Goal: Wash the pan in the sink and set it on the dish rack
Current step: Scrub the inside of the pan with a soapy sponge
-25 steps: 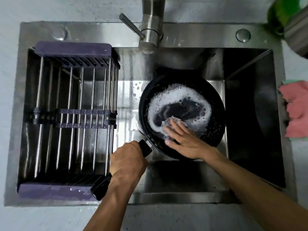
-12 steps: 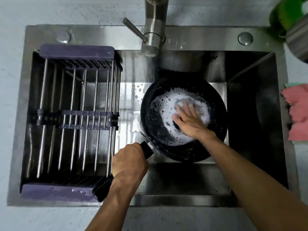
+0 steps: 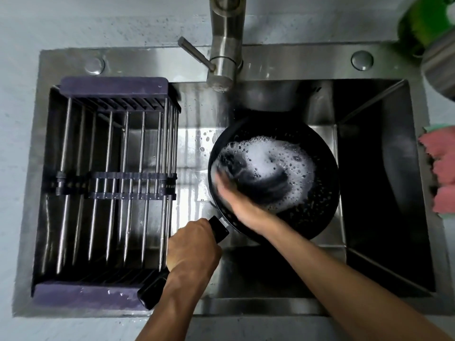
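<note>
A black pan (image 3: 322,200) lies in the steel sink (image 3: 384,198), its inside covered with white foam (image 3: 268,156). My left hand (image 3: 192,244) grips the pan's black handle (image 3: 151,292) at the sink's front edge. Inside the pan, at its left side, my right hand (image 3: 236,195) is blurred by motion; its fingers look stretched out flat against the pan's bottom. Any scrubber under that hand is hidden. The dish rack (image 3: 110,183), steel bars with purple ends, spans the sink's left half and holds nothing.
The faucet (image 3: 225,45) stands behind the pan with its lever pointing left; no water runs. A pink cloth (image 3: 440,173) lies on the counter to the right. A green object and a metal vessel (image 3: 438,57) sit at the top right corner.
My right hand has swept from the pan's middle to its left side, smearing the foam. The left hand keeps its hold on the handle.
</note>
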`<state>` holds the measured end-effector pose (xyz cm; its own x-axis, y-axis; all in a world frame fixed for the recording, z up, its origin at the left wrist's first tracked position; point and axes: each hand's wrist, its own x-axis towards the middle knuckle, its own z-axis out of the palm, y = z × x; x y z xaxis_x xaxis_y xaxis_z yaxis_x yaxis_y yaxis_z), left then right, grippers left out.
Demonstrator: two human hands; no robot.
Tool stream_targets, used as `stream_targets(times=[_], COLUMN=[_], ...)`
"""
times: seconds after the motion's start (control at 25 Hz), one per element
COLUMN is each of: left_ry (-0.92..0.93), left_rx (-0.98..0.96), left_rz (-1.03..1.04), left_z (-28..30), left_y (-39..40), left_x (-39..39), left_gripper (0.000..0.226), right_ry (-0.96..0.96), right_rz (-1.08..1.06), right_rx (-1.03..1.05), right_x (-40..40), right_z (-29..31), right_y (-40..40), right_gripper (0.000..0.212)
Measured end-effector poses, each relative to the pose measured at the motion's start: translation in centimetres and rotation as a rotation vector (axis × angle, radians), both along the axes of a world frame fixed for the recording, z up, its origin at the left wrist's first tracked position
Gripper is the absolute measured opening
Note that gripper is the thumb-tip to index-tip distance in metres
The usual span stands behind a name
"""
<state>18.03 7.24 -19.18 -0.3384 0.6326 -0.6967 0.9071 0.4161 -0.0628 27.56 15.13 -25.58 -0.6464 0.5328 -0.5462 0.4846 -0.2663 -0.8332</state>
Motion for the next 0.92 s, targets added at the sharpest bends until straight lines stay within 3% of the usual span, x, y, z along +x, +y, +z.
stream_targets(times=[0.04,0.08,0.16,0.24,0.28,0.36,0.44,0.52,0.6,0.64,0.72,0.8,0.92], left_ry=[-0.001,-0.004,-0.01,-0.001,0.003,0.001,-0.005,-0.004,0.003,0.001,-0.001,0.002,0.01], left_rx=[0.004,0.013,0.024,0.022,0.018,0.013,0.02,0.031,0.019,0.012,0.001,0.018,0.027], left_rz=[-0.001,0.001,0.004,-0.007,-0.015,-0.029,-0.037,-0.028,-0.016,-0.002,0.006,-0.008,0.005], left_z=[-0.1,-0.1,-0.2,-0.4,-0.5,-0.4,-0.3,-0.4,-0.5,-0.4,-0.1,0.0,-0.1], left_y=[-0.1,-0.2,-0.3,-0.3,-0.3,-0.3,-0.3,-0.3,-0.2,-0.1,-0.2,-0.2,0.0], left_x=[0.0,0.1,0.1,-0.1,-0.2,-0.1,0.0,-0.1,0.0,-0.1,0.0,0.2,0.0], left_gripper=[0.031,0.031,0.031,0.031,0.031,0.031,0.031,0.031,0.031,0.031,0.032,0.031,0.031], right_ry=[0.017,-0.09,-0.467,-0.723,-0.702,-0.478,-0.396,-0.685,-0.953,-0.989,-0.88,-0.837,-1.065], right_rz=[-0.103,-0.133,-0.084,-0.091,-0.049,0.095,0.189,0.261,0.274,0.314,0.431,0.497,0.53], right_rx=[0.052,0.209,0.406,0.366,0.337,0.369,0.538,0.779,0.795,0.725,0.548,0.63,0.761], right_x=[-0.7,-0.4,2.5,5.0,5.0,2.9,2.7,6.2,11.2,12.5,12.1,11.5,14.1], right_z=[-0.5,-1.7,-5.1,-6.9,-6.6,-5.9,-6.1,-6.6,-6.2,-6.1,-5.7,-5.4,-3.4], right_y=[2.0,4.4,7.9,7.6,6.4,4.6,7.2,10.3,10.0,8.7,6.7,8.8,10.4], right_gripper=[0.057,0.059,0.062,0.061,0.06,0.058,0.059,0.061,0.065,0.066,0.069,0.068,0.069])
